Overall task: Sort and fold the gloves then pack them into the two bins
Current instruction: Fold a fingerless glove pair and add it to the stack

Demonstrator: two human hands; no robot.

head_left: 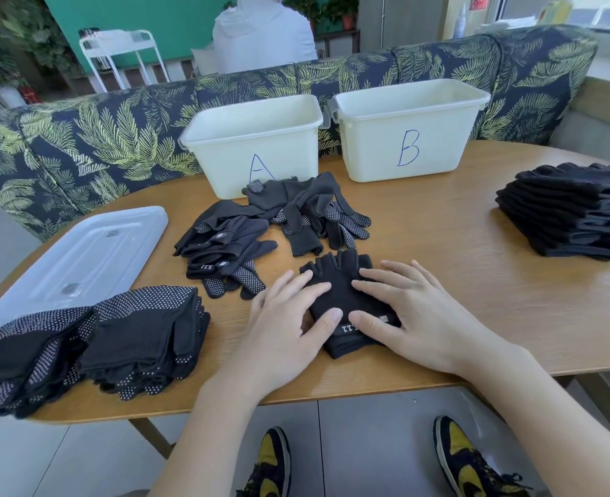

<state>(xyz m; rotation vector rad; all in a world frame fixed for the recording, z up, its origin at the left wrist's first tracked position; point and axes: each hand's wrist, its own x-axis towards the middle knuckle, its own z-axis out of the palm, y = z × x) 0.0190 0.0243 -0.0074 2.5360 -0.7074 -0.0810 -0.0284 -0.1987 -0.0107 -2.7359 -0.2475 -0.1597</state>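
Observation:
A black fingerless glove pair [339, 281] lies flat near the table's front edge. My left hand [289, 324] and my right hand [411, 310] press on it from either side, fingers spread and thumbs near its cuff. A loose heap of black gloves [260, 227], some with white dots, lies just behind it. Folded dotted gloves [124, 335] are stacked at the front left. A stack of folded plain black gloves [576, 213] sits at the right. Bin A [249, 138] and bin B [411, 116] stand at the back, nothing visible inside them.
A clear plastic lid [77, 260] lies on the wooden table [475, 281] at the left. A leaf-patterned sofa back [81, 145] runs behind the table. A person in a grey hoodie [260, 34] sits beyond it, facing away. My shoes [468, 460] show below the table edge.

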